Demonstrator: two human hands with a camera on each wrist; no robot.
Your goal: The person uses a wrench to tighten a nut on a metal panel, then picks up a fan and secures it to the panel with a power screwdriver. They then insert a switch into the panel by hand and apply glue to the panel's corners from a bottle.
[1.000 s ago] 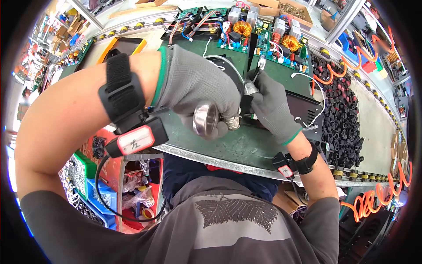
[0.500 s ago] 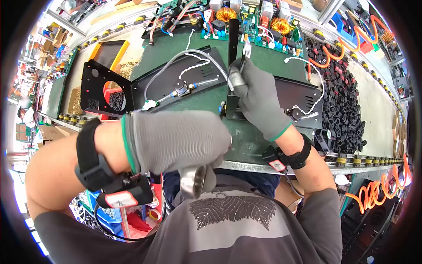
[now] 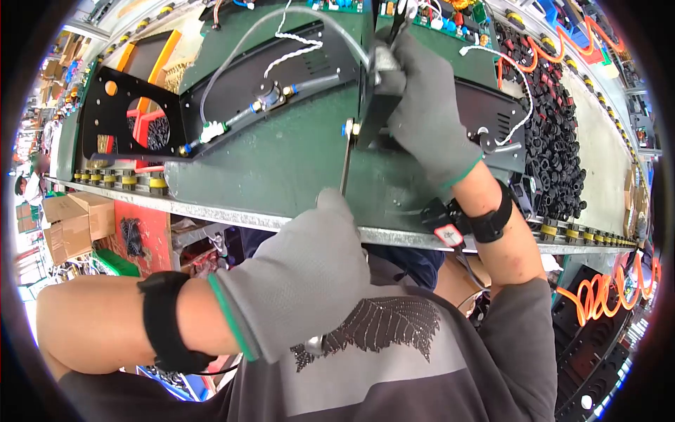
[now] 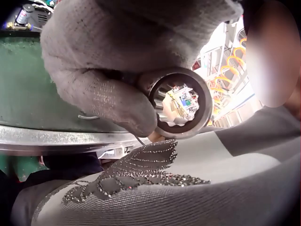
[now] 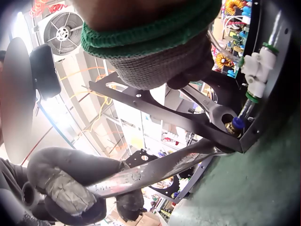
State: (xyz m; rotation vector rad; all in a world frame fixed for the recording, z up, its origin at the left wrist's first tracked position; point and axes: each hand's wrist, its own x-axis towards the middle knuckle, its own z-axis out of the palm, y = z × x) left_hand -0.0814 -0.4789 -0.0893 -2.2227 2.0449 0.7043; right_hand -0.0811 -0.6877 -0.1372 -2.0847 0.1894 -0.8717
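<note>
My left hand (image 3: 306,271) grips a long metal wrench (image 3: 345,169) at its lower part; the far end meets a small brass fitting (image 3: 352,129) on a black metal panel (image 3: 367,77). In the left wrist view the wrench's ring end (image 4: 203,106) sticks out beside the thumb. My right hand (image 3: 436,112) holds the upright panel from the right, fingers curled near its top. A second wrench (image 5: 207,104) extends from under that hand, its head around the blue-collared fitting (image 5: 236,125). The right fingertips are partly hidden.
Left of the panel lies another black plate (image 3: 133,116) with a clear hose and valve (image 3: 268,97). Circuit boards (image 3: 450,27) stand behind. A heap of black parts (image 3: 559,155) lies at right, beside a white cable (image 3: 524,84). The metal table edge (image 3: 232,216) runs in front.
My left hand has come away from the panel and down toward my body, and its wrench now reaches the fitting. The panel and plate sit higher and more leftward in view; my right hand keeps its grip.
</note>
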